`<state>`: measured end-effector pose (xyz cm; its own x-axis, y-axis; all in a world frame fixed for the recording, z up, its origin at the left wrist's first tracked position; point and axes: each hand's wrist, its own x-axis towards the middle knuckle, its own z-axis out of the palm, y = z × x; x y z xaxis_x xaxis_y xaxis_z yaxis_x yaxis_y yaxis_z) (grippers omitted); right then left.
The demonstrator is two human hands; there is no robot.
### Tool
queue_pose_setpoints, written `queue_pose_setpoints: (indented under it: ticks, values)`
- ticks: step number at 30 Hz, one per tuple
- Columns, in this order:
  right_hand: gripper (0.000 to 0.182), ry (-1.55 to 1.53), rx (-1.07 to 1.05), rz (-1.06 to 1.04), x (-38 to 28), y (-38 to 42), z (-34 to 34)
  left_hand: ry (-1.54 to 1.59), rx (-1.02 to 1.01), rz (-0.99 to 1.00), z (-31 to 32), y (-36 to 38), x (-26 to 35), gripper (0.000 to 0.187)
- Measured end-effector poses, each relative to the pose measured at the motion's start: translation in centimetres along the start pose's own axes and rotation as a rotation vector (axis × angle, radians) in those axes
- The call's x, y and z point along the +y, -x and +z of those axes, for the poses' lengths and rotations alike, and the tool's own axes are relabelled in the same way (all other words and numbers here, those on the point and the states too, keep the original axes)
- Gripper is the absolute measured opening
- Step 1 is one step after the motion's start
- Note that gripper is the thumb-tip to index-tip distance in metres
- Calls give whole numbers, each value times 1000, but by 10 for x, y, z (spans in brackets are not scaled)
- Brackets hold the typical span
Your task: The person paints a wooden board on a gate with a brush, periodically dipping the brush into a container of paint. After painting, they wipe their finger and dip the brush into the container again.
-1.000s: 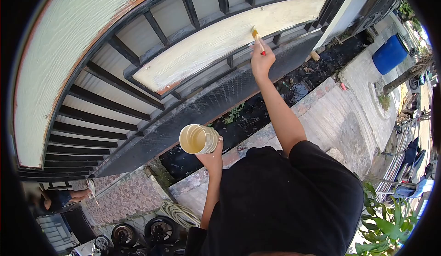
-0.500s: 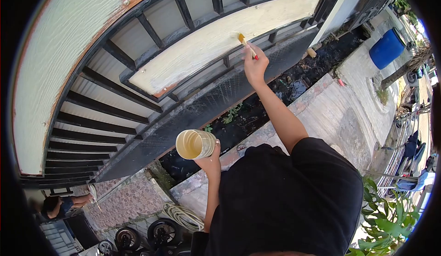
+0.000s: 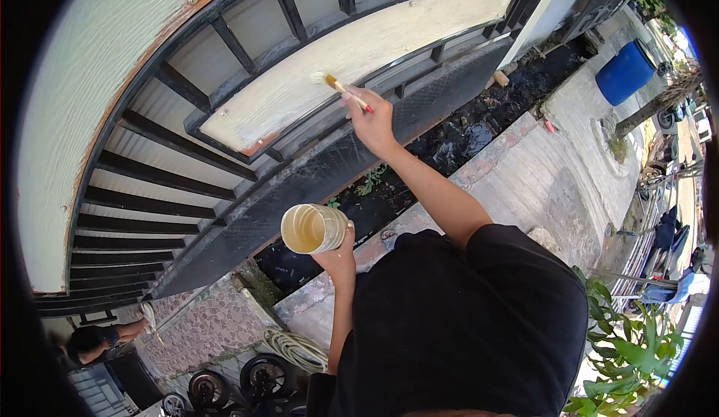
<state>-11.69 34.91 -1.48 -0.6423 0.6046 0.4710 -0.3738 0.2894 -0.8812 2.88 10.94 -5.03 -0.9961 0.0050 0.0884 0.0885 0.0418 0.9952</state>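
Observation:
My right hand (image 3: 370, 119) is closed round a paintbrush (image 3: 346, 90) with a pale handle and a red tip. Its yellowish bristles touch the cream-painted board (image 3: 404, 34) fixed to the black metal gate, left of the board's middle. Wet-looking paint shows at the bristle end. Bare reddish-brown patches show at the board's lower left corner. Lower down, my left hand (image 3: 338, 261) grips a plastic cup (image 3: 314, 228) by its side. The cup's mouth faces me, and pale yellowish paint shows inside; its depth is hard to judge.
Black gate bars (image 3: 157, 189) surround the board, and a larger painted panel (image 3: 82, 102) stands at left. A dark water-filled ditch (image 3: 457, 136) runs below the gate. A blue barrel (image 3: 625, 72), a coiled hose (image 3: 293, 351), motorcycle wheels (image 3: 267, 376) and another person (image 3: 101, 340) are around.
My right hand has moved the brush leftward along the board and slightly down. The cup stays in my left hand. My view has shifted slightly.

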Motion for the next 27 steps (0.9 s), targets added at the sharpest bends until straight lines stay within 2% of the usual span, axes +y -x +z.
queue_pose_setpoints:
  ticks: [1,2,4,7,10,11,12,15,17,21,27]
  values:
    - [27,-45,137,-34,15,-16,-13,-10,3,7,0,0,1,57]
    - [28,8,251,24,24,-30,-32,-22,9,14,-2,0,3,56]
    - [31,187,392,52,34,-46,-67,-28,37,18,-4,0,7,54]
    - [31,186,552,64,29,-55,-67,-24,60,21,-7,1,8,53]
    - [30,133,364,-29,16,-22,-5,-17,66,27,-6,-2,4,54]
    - [26,111,265,14,11,-4,14,-20,70,25,-5,-2,1,55]
    - [25,153,180,-102,9,12,27,-21,77,21,-4,-3,-2,55]
    - [27,-153,-56,156,-8,43,39,19,63,-12,-2,-6,-3,58]
    - [27,-349,-111,365,-27,43,25,26,66,22,0,-6,4,60]
    - [26,-592,-186,513,-52,36,-7,4,86,36,-3,-2,0,63]
    - [22,-681,-321,655,-87,40,-33,-76,139,30,-17,8,-5,64]
